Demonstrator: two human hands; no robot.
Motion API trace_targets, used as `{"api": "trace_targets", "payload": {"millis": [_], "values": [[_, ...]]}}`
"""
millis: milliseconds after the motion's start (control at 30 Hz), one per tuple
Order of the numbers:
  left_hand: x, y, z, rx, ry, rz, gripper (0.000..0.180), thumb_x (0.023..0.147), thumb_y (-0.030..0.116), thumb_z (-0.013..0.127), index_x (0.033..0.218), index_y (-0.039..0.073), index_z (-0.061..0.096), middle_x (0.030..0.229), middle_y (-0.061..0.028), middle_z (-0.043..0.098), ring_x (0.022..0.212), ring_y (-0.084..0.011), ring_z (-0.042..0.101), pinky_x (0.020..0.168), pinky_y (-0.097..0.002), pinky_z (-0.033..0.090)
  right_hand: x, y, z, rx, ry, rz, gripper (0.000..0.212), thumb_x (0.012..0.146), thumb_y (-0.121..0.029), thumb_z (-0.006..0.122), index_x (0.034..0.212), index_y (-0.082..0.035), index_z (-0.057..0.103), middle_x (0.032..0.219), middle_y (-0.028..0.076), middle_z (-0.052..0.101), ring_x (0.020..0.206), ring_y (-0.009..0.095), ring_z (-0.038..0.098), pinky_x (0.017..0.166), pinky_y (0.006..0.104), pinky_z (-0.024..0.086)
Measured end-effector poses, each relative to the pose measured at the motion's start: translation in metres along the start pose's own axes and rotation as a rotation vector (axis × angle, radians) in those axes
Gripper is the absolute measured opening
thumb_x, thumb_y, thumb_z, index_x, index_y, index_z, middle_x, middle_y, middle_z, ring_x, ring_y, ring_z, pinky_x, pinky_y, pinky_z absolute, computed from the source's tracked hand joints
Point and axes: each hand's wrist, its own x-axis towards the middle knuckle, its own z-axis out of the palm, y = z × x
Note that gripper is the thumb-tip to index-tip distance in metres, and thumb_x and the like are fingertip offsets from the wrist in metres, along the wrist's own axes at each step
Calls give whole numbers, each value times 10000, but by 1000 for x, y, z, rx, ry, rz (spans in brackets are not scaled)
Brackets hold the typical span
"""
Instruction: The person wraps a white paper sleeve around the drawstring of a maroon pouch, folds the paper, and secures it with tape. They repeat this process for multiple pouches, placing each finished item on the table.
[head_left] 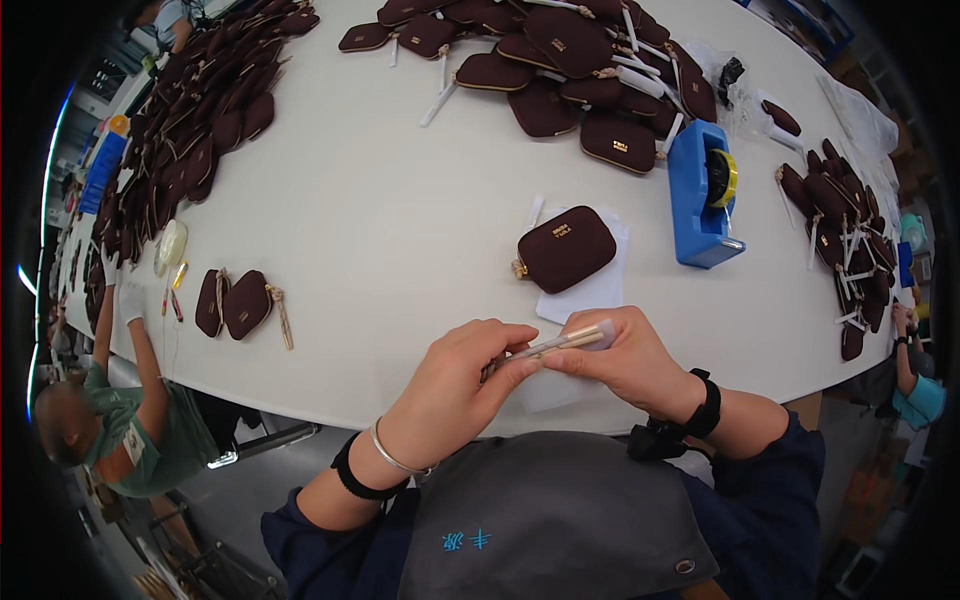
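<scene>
In front of my body both hands pinch a thin beige strap, partly covered by a pale, whitish wrap. My left hand is closed on its left end, and my right hand closes on the wrapped right end with the thumb along it. The fingers hide much of the strap. Just beyond my hands lies a dark maroon zip pouch with gold lettering and a beige knotted cord. It rests partly on white paper sheets.
A blue tape dispenser stands to the right. Heaps of similar pouches cover the far table, with more at the left and right edges. Two pouches lie nearer on the left. Gloved co-worker's hands reach in at far left.
</scene>
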Motion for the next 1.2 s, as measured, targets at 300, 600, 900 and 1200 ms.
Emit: {"api": "trace_targets", "payload": {"millis": [300,600,900,1200], "values": [[6,-3,-3,0,-41,-92,146,899,105,681,996,0,707,808,-91,666,714,-159,611,670,-276,488,-4,0,-1,-41,19,-34,193,915,-196,707,850,-15,687,695,-52,562,637,12,451,540,211,341],[4,-1,-2,37,14,-56,139,884,100,692,991,14,712,764,-82,639,667,-160,551,612,-287,443,-2,4,-2,-41,24,-48,191,914,-182,709,940,7,717,754,-35,619,697,20,503,595,208,400],[2,-2,-2,85,39,3,194,869,95,703,1052,29,706,741,-82,606,651,-176,530,606,-300,432,0,-1,1,-24,20,-3,180,902,-160,721,960,11,725,816,-15,673,741,19,541,641,200,438],[1,-2,-1,51,55,-1,225,869,79,701,1080,7,677,828,-117,667,677,-192,592,632,-293,470,1,2,3,84,15,51,153,900,-150,721,956,-8,723,844,-15,684,766,21,564,675,200,453]]}}
